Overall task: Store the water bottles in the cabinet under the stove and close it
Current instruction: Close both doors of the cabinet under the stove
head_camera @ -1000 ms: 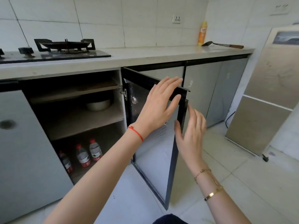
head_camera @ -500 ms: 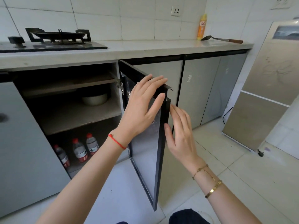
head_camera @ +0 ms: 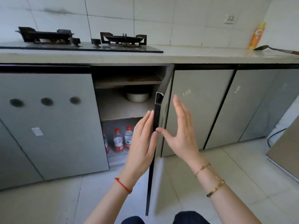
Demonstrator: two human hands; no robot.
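Cabinet door [head_camera: 153, 143] under the stove [head_camera: 84, 44] stands ajar, seen nearly edge-on, hinged on the cabinet's right side, free edge swung out toward you

Your left hand [head_camera: 142, 147]: fingers straight & relaxed, nothing grasped, fingertips at approx 12 o'clock; it lies flat along the inner side of the door edge, thumb touching the edge. Red cord on the wrist

Your right hand [head_camera: 181, 135]: fingers spread, straight, grasping nothing; palm faces the door's outer face, thumb tip meets the door edge at approx 9 o'clock of the palm, just beside the left thumb. Whether the palm itself touches the panel: cannot tell. Two gold bracelets on the wrist

Water bottles [head_camera: 123, 139]: three visible w/ red caps, upright on the cabinet's bottom level, at approx 10 o'clock from your left hand. Leftmost is partly hidden behind the closed left door [head_camera: 53, 123]; rightmost partly behind your left hand

Middle shelf [head_camera: 121, 109] carries a pale bowl [head_camera: 137, 96] toward the back. An upper shelf sits above it

On the surface [head_camera: 202, 54], far at 2 o'clock: yellow bottle [head_camera: 257, 38] against the wall tiles, dark spatula [head_camera: 265, 48] just beside it
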